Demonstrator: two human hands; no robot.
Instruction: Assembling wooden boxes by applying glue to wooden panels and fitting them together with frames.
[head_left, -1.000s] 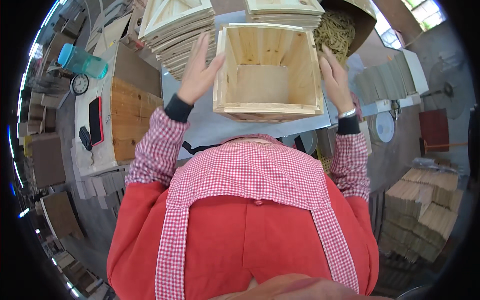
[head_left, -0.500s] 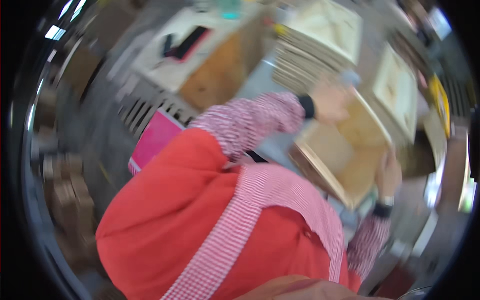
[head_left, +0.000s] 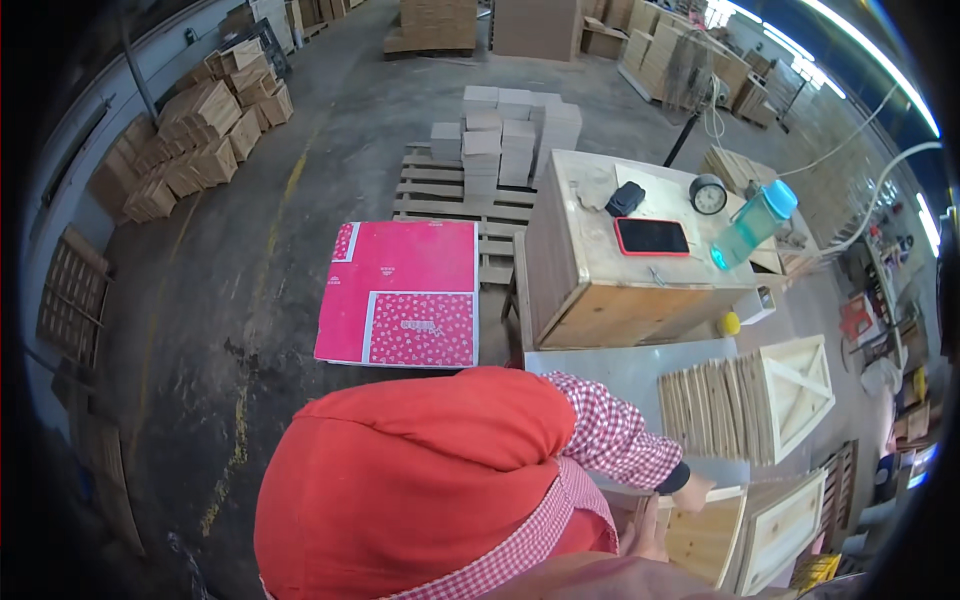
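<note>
A pale wooden box (head_left: 707, 535), open at the top, lies at the lower right, close against my body. My left hand (head_left: 692, 493), coming out of a checked sleeve with a dark cuff, is closed at the box's far left corner. Nearer to me, my right hand (head_left: 650, 537) is closed on the box's left side; its wrist and forearm are hidden by my body. Just beyond the hands stands a row of thin wooden panels (head_left: 710, 408), ending at a braced wooden frame (head_left: 797, 395). Right of the box leans another framed wooden piece (head_left: 785, 530).
A wooden cabinet (head_left: 610, 318) ahead bears a phone (head_left: 652, 237), a turquoise bottle (head_left: 752, 228) and a round gauge (head_left: 708, 194). Left of it is a pink carton (head_left: 400, 290), before a pallet (head_left: 440, 190) with stacked blocks. Wooden boxes (head_left: 205, 125) are piled far left.
My view has swung up and away, so the box and hands now sit at the lower right. My left hand has gone from above the box to its corner; my right hand is now at its left side.
</note>
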